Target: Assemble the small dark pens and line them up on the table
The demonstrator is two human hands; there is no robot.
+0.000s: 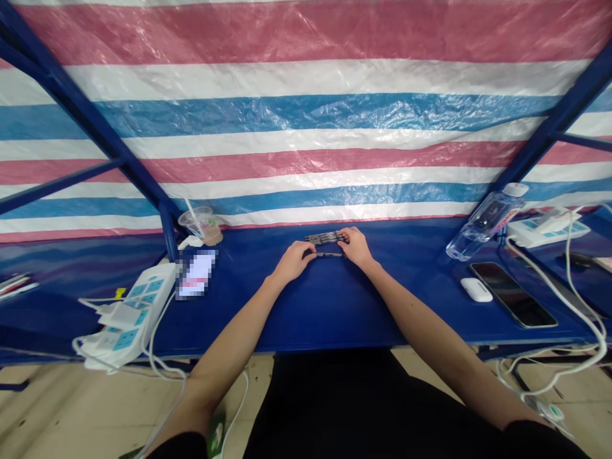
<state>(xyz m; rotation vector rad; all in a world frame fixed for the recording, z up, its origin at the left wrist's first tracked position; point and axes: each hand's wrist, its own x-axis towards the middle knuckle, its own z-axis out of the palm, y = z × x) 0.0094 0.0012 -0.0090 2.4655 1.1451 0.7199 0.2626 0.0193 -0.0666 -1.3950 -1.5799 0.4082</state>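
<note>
A: Grip first. How closed?

B: Left hand point(292, 260): about half closed, fingers bent, thumb drawn in near the fingertips, at the left end of the single pen point(329, 254). Right hand point(357, 247): also half closed, curled over the right end of the pen bunch point(325, 238). Can't tell how firm on either side, pinched or merely touching.

A: And where, exactly, those pens?

B: On the tabletop point(329, 306), between both hands, toward the far edge. Slim, straight, dark barrels with pale glints, side by side in the bunch. On the near side, just apart and roughly parallel, the single one.

A: Surface underneath?

B: Smooth, dark blue, softly shiny. Behind it, striped sheeting point(310, 115): glossy plastic in red, white and blue, wrinkled, with a fine weave.

A: Off to the left?

B: A long white power strip point(157, 287), blue-faced at the sockets; a phone point(196, 274) with a blurred screen; a clear, flared plastic cup point(205, 226) with a thin white straw point(190, 207).

A: To the right?

B: A clear, white-capped plastic bottle point(478, 229); a rounded, pebble-smooth white case point(477, 290); beside it, a flat, glossy black phone point(514, 294).
</note>
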